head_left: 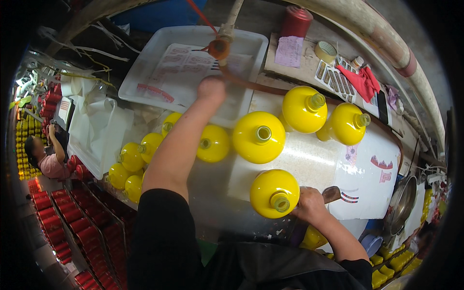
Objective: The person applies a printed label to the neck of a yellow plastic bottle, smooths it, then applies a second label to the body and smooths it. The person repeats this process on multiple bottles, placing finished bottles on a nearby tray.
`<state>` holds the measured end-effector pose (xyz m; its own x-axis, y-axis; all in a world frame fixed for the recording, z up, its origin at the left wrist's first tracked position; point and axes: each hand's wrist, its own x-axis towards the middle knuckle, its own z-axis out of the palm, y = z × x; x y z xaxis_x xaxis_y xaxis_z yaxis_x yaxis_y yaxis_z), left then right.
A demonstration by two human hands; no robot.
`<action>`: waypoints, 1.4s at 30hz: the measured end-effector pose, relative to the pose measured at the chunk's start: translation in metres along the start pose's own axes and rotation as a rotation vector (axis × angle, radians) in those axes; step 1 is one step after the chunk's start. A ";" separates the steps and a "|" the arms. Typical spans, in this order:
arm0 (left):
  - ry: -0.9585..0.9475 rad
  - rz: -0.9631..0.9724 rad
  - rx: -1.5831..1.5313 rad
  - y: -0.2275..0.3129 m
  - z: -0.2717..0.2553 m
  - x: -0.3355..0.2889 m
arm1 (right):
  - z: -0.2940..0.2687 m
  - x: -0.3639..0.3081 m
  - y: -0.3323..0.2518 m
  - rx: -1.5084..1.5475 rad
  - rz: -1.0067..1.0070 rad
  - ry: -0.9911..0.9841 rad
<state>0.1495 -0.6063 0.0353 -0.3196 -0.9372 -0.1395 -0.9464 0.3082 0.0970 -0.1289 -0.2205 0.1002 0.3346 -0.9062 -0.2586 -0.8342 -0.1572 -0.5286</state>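
My left hand [211, 91] reaches over a white tray [126, 83] that holds printed decal sheets [186, 67] in what looks like shallow water. Its fingers point away and are hidden. At the near edge of the table, my right hand [311, 205] is curled against the side of a glossy yellow bottle [263, 186] with a clear glass neck. A brown flat-ended tool [331, 194] sticks out of that hand on the right. More yellow bottles stand beyond, among them one large bottle [253, 145] and another between my arms [215, 147].
A valve [220, 47] on a pipe hangs over the tray. Cut decals [349, 195] lie on a white sheet [372, 169] at right. A red cloth [360, 81] and a tape roll [325, 51] rest on the back ledge. Far left, a person [50, 154] sits near red containers [79, 227].
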 end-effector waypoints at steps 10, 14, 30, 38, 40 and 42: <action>0.062 0.027 -0.029 -0.005 -0.020 -0.005 | 0.008 -0.001 0.002 -0.008 -0.017 0.034; 0.100 0.051 -0.062 -0.002 -0.030 -0.012 | 0.010 -0.002 0.003 -0.006 -0.005 0.033; 0.219 0.020 -0.005 -0.034 -0.046 -0.009 | 0.001 0.002 -0.007 -0.008 0.005 0.022; 0.280 0.049 -0.008 -0.059 -0.081 0.001 | -0.001 0.001 -0.007 -0.040 0.027 -0.011; 0.312 0.085 -0.022 -0.065 -0.090 -0.004 | -0.001 0.001 -0.007 -0.042 0.035 -0.013; 0.364 0.139 -0.059 -0.071 -0.098 -0.009 | -0.001 0.001 -0.008 -0.031 0.043 -0.006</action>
<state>0.2243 -0.6360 0.1259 -0.3962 -0.8872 0.2365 -0.8876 0.4360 0.1484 -0.1226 -0.2207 0.1049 0.3008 -0.9098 -0.2859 -0.8612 -0.1303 -0.4913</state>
